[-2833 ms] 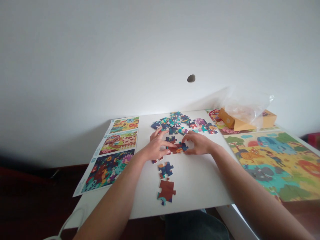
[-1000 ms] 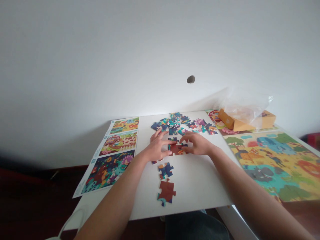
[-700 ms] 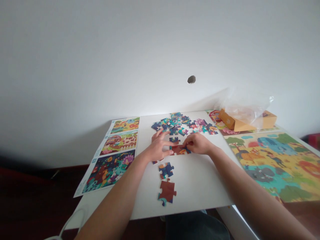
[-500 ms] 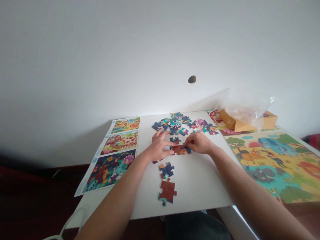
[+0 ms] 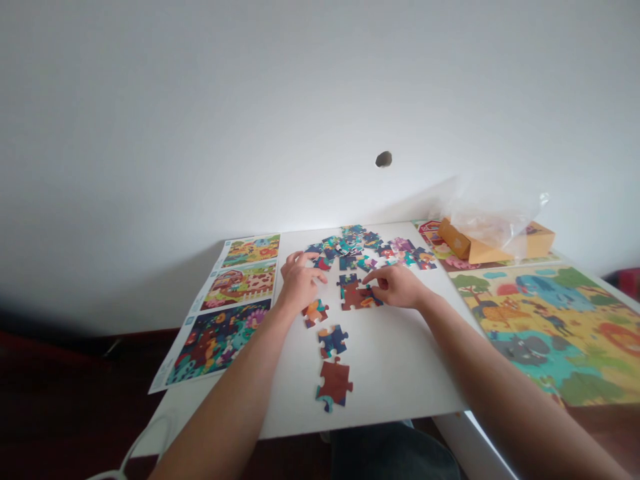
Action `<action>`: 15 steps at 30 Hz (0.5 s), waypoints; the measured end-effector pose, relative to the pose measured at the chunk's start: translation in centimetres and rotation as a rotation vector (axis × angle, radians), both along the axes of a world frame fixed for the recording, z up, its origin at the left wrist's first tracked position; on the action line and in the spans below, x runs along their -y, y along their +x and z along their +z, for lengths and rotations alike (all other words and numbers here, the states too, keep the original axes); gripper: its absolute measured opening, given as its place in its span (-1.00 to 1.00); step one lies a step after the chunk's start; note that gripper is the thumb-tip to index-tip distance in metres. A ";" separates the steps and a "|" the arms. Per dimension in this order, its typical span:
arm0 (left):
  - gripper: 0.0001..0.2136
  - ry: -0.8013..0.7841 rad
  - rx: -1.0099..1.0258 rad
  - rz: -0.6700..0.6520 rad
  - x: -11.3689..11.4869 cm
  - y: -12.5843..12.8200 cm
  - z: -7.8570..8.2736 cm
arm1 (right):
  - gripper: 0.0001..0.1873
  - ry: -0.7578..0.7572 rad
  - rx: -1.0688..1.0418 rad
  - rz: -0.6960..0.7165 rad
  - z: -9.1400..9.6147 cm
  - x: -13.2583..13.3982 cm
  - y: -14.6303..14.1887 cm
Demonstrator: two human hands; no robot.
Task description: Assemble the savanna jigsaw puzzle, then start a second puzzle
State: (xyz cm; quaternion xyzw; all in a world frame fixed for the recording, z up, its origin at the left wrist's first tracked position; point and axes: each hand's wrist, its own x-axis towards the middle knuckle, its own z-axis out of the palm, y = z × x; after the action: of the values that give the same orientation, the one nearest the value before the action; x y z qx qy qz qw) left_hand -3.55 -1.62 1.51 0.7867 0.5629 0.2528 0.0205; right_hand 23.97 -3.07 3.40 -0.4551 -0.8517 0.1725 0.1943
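My left hand (image 5: 300,285) is over the white table, fingers apart and holding nothing, left of a small joined section of jigsaw (image 5: 351,298) in brown and dark blue. At the right edge of that section is my right hand (image 5: 399,287), its index finger stretched out and apart from the thumb, touching or just above the pieces. An orange and brown puzzle piece (image 5: 315,312) lies below my left hand. Nearer me are a blue and orange piece (image 5: 333,341) and a brown piece (image 5: 335,383), both flat on the table.
Behind my hands lies a heap of loose puzzle pieces (image 5: 345,245). A sheet of printed pictures (image 5: 215,342) is at the left. On the right are an animal puzzle picture (image 5: 550,327), an orange box (image 5: 537,241) and a clear plastic bag (image 5: 495,213). A white wall (image 5: 320,120) stands behind.
My left hand has moved left off the joined section, uncovering it and the orange and brown piece. The right hand's fingers have loosened from a pinch, with the index finger now extended.
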 end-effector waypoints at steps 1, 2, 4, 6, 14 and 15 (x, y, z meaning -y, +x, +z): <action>-0.63 -0.008 0.005 0.027 0.0 0.0 0.0 | -0.66 -0.010 0.019 0.008 0.1 0.1 0.0; -0.65 -0.017 0.006 0.044 0.0 0.0 0.1 | -0.67 -0.024 0.037 0.018 0.2 0.1 -0.1; -0.70 -0.031 0.002 0.055 0.1 0.2 0.2 | -0.68 -0.053 0.067 0.039 0.4 0.3 -0.1; -0.73 -0.041 -0.002 0.041 0.2 0.4 0.2 | -0.72 -0.076 0.084 0.045 0.6 0.4 -0.2; -0.57 -0.002 0.041 -0.026 0.2 0.9 -0.3 | -0.75 0.060 -0.024 0.084 0.9 1.7 -2.1; -0.55 0.021 0.051 -0.010 0.1 0.9 -0.2 | -0.75 0.093 -0.047 0.124 0.8 1.9 -2.7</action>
State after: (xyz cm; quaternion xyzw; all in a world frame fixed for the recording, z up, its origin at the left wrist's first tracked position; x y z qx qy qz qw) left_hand -2.68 -1.75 1.26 0.7828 0.5557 0.2788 0.0279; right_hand 21.32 -5.01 4.18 -0.3877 -0.8805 0.1554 0.2241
